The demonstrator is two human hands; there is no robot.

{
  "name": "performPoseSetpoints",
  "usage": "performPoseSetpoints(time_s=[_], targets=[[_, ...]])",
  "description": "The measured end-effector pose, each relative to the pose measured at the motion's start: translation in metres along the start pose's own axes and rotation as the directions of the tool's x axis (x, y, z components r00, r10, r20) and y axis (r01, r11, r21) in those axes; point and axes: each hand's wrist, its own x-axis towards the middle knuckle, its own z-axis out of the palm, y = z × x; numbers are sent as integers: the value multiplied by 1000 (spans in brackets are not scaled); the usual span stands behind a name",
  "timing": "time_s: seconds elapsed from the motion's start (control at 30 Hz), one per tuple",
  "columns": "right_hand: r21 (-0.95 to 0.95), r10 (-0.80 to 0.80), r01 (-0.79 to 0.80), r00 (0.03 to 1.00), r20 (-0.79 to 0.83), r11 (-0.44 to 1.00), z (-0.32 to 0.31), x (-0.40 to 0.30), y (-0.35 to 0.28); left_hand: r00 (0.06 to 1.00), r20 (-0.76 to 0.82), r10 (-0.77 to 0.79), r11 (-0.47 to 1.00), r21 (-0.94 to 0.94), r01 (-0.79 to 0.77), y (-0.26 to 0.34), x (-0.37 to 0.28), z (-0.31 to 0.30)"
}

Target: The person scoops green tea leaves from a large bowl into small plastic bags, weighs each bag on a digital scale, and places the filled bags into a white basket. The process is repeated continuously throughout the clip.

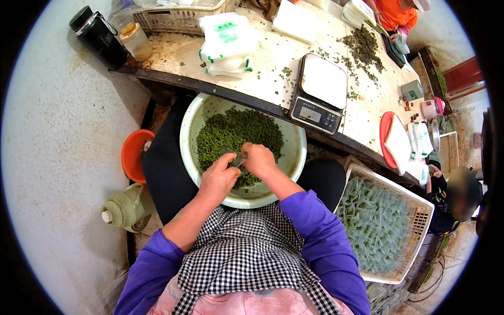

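Note:
A large pale green plastic basin (294, 173) rests in my lap between my knees. Heaped inside it are small round green berries (240, 128) that look like fresh green peppercorns. Over the near half of the heap, my left hand (219, 177) pinches one side of a small clear plastic bag (239, 159). My right hand (260, 159) grips the other side of its rim. Fingers partly cover the bag, so how much it holds is hidden.
A digital scale (323, 82) stands at the table edge (271, 112) beyond the basin. Stacked plastic bags (229, 33) lie further left, near a black flask (98, 39). Filled bags crowd a white crate (423, 228) at right. An orange bucket (132, 157) and thermos (128, 206) flank my left leg. Two people sit around the table.

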Motion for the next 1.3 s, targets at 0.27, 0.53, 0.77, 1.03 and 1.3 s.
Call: performPoseSetpoints(time_s=[0.27, 0.53, 0.77, 1.03, 1.3], targets=[[575, 9, 65, 992, -124, 815, -60, -25, 4, 849, 140, -510, 323, -883, 340, -14, 22, -3], [854, -173, 217, 973, -151, 473, -91, -28, -19, 828, 336, -449, -296, -930, 217, -16, 32, -27], [269, -34, 99, 971, -236, 958, 4, 44, 32, 836, 225, -501, -403, -915, 5, -36, 32, -33], [-20, 62, -62, 998, -7, 998, 45, 53, 14, 845, 246, -475, -374, -926, 59, -33, 33, -27], [497, -96, 219, 961, -261, 840, -64, 1, 23, 800, 292, -525, -330, -936, 125, -33, 33, -16]])
